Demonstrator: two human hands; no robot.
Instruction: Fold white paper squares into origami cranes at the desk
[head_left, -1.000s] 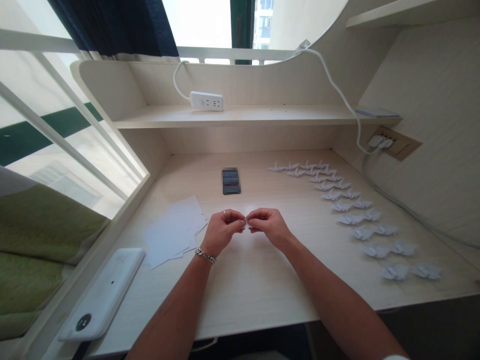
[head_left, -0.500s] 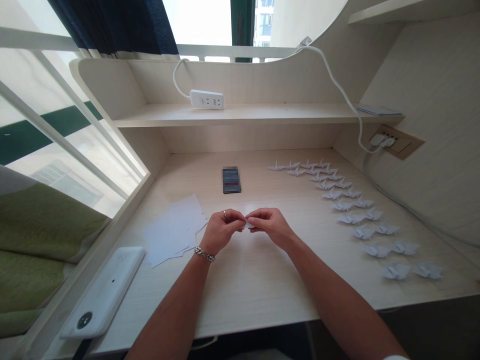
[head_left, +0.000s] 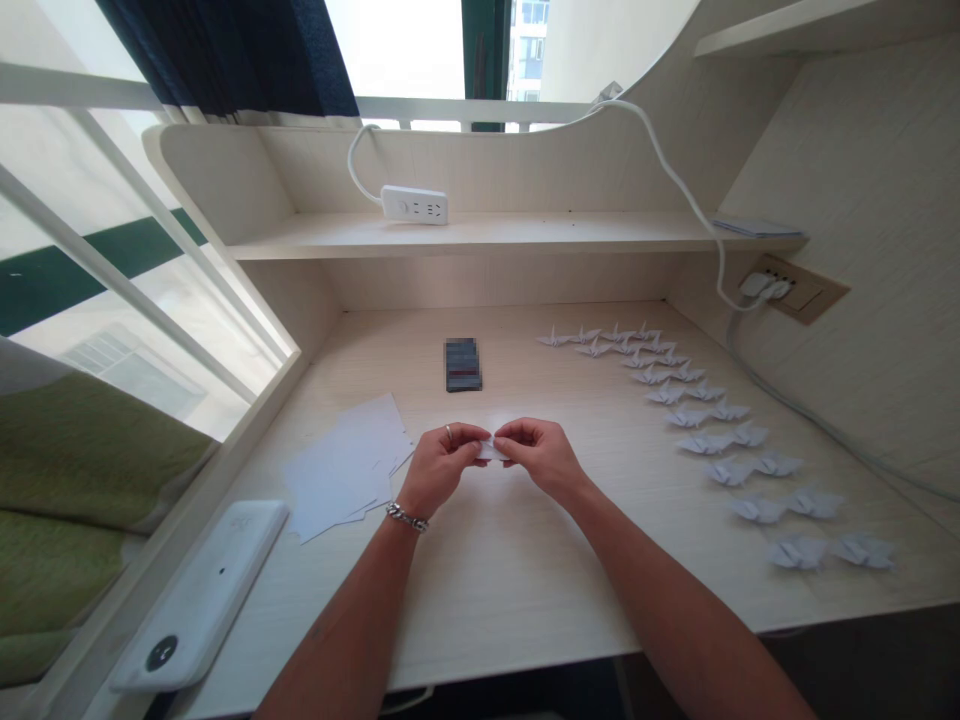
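My left hand (head_left: 442,462) and my right hand (head_left: 537,455) meet over the middle of the pale wooden desk (head_left: 495,560). Both pinch a small folded piece of white paper (head_left: 492,449) between their fingertips, and most of it is hidden by the fingers. The left hand wears a ring and a metal bracelet. A loose stack of white paper sheets (head_left: 346,463) lies just left of my left hand. Several finished paper cranes (head_left: 705,420) stand in two rows curving along the desk's right side.
A dark phone (head_left: 463,364) lies face up behind my hands. A white device (head_left: 202,600) rests at the desk's front left corner. A power strip (head_left: 415,204) sits on the shelf, its cable running to a wall socket (head_left: 780,288) on the right.
My hands stay pinched together on the small folded paper, with only slight finger movement. The view has shifted a little downward.
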